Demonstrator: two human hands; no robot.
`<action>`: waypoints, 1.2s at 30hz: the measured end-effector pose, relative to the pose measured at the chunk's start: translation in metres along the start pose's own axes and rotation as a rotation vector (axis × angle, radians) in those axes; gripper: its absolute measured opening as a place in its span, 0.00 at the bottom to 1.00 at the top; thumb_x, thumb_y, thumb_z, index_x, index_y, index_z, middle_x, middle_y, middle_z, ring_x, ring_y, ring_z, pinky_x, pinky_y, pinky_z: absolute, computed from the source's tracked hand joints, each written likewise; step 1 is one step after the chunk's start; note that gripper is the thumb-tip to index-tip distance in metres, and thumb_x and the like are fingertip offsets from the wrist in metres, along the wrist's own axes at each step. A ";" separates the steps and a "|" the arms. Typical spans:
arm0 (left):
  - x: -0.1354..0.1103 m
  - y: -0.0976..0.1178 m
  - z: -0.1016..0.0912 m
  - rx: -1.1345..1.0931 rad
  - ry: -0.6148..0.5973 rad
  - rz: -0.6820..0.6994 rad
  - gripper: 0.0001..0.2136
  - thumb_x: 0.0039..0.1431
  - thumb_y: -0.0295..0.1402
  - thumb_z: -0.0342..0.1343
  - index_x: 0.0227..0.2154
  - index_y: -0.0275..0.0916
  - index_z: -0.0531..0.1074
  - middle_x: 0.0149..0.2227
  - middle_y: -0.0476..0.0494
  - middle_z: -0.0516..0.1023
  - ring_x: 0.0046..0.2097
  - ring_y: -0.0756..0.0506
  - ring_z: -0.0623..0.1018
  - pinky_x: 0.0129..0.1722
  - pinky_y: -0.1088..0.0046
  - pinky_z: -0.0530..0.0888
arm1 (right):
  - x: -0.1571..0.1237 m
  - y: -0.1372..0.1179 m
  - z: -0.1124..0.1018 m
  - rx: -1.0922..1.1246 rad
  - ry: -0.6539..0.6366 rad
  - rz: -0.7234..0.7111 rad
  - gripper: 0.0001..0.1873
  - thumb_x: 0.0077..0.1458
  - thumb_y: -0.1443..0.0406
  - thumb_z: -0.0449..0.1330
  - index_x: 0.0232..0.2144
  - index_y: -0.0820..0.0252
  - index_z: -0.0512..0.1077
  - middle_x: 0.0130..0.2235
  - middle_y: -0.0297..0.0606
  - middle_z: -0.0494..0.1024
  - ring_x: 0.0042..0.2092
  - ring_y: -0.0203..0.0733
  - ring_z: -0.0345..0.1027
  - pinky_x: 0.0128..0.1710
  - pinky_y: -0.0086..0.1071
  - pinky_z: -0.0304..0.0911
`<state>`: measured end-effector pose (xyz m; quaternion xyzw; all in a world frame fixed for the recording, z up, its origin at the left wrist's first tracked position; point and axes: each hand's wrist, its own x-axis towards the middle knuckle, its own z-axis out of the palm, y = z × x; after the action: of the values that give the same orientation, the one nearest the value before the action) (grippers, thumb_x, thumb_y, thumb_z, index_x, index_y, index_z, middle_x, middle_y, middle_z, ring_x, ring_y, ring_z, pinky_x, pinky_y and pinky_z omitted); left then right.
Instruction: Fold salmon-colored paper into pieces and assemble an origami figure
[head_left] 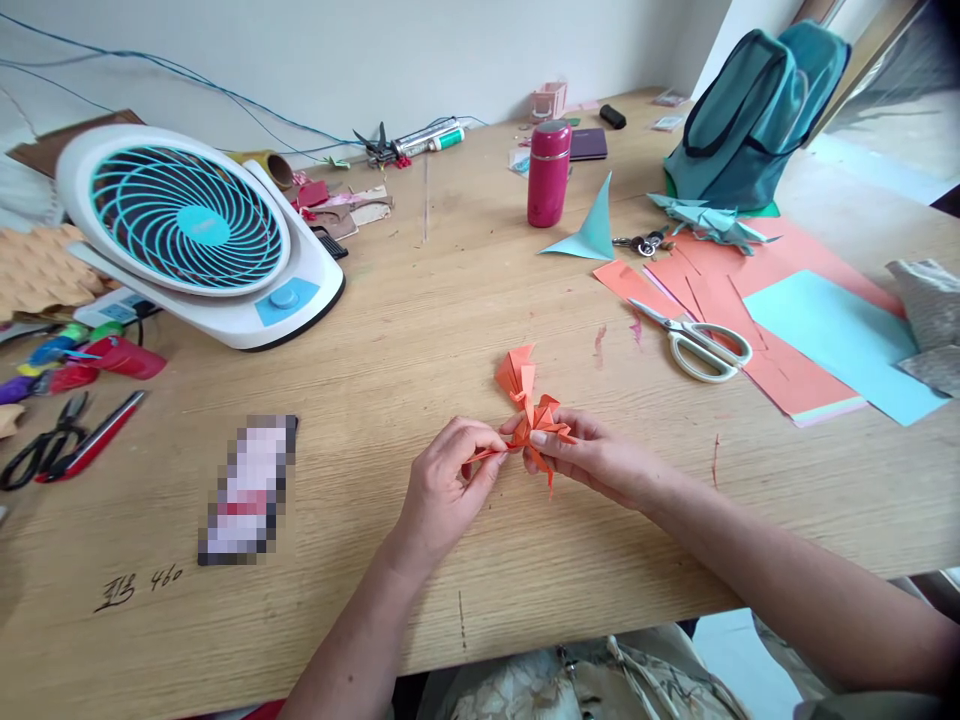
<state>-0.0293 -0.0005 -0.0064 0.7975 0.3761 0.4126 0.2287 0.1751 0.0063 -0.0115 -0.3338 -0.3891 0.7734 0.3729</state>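
Observation:
Just above the table's front middle, an orange origami figure (534,420) with many folded points is held between both hands. My right hand (585,455) grips its body, thumb on the near side and fingers behind. A thin folded limb pointing left is pinched between the thumb and forefinger of my left hand (454,470). At the figure's far end a wider folded flap (516,372) stands up, and a narrow point hangs down below my right thumb. Part of the figure is covered by the fingers.
Scissors (705,345) lie right on orange paper (802,385) and blue paper (840,340), near a blue origami figure (712,220). A magenta flask (549,175) and backpack (742,120) stand behind. Left are a fan (300,270), a pixelated phone (247,490), black-handled cutters (56,440) and a red knife (97,440).

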 end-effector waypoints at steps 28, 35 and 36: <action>0.002 0.001 -0.007 -0.191 0.004 -0.179 0.09 0.63 0.20 0.52 0.32 0.39 0.73 0.35 0.46 0.76 0.36 0.50 0.77 0.33 0.75 0.73 | 0.003 0.003 -0.017 -0.149 -0.251 0.042 0.22 0.58 0.57 0.67 0.53 0.56 0.76 0.45 0.39 0.81 0.39 0.36 0.74 0.41 0.31 0.66; 0.000 -0.002 -0.007 -0.211 -0.082 -0.182 0.10 0.62 0.19 0.53 0.33 0.40 0.75 0.34 0.47 0.76 0.35 0.50 0.75 0.31 0.76 0.69 | 0.004 0.004 -0.010 -0.059 -0.181 0.059 0.17 0.58 0.52 0.67 0.43 0.57 0.75 0.40 0.39 0.81 0.41 0.39 0.75 0.43 0.32 0.67; 0.000 -0.003 -0.007 -0.209 -0.094 -0.180 0.10 0.62 0.19 0.53 0.34 0.40 0.75 0.34 0.47 0.76 0.34 0.50 0.75 0.30 0.76 0.68 | 0.004 0.004 -0.008 -0.036 -0.168 0.075 0.18 0.57 0.51 0.68 0.41 0.57 0.75 0.38 0.38 0.80 0.40 0.40 0.75 0.43 0.32 0.67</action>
<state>-0.0361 0.0015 -0.0048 0.7507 0.3900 0.3895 0.3642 0.1785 0.0106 -0.0199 -0.2887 -0.4203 0.8048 0.3037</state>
